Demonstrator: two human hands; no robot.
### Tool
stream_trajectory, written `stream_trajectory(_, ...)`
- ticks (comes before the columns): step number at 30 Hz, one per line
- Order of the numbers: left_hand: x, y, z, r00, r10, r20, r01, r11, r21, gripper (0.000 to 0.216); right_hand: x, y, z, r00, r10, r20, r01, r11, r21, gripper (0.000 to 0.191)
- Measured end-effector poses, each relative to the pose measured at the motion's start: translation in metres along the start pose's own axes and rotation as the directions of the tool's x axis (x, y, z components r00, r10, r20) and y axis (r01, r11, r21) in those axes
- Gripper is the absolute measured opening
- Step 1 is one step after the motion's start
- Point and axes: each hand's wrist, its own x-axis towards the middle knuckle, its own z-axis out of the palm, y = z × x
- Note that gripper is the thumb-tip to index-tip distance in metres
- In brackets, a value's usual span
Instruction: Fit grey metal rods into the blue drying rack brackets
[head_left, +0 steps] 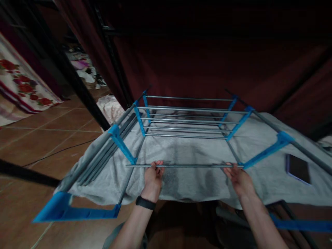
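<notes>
A thin grey metal rod lies level across the front of a rack frame, between its two sides. My left hand is closed on the rod near its left part, with a dark band on the wrist. Near the other end, my right hand grips the same rod close to a blue plastic bracket. The rod's left end reaches past another blue bracket. Whether either end sits in its bracket I cannot tell. Several rods span the brackets farther back.
Loose grey tubes lie at the left on a grey cloth. A phone rests on the right of the cloth. Dark metal posts rise at the left, and a dark red curtain hangs behind.
</notes>
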Motion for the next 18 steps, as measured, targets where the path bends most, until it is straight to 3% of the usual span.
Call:
stream_trajectory(8, 0.012, 0.014, 0.006, 0.999, 0.017, -0.031, -0.012, 0.991, 0.134, 0.026, 0.006, 0.004, 0.012, 0.999, 0.032, -0.001, -0.032, 0.994, 0.103, 0.016)
stream_trajectory(18, 0.022, 0.007, 0.011, 0.999, 0.031, -0.035, -0.024, 0.984, 0.179, 0.021, 0.016, 0.005, 0.017, 0.999, 0.032, -0.009, -0.030, 0.993, 0.114, 0.014)
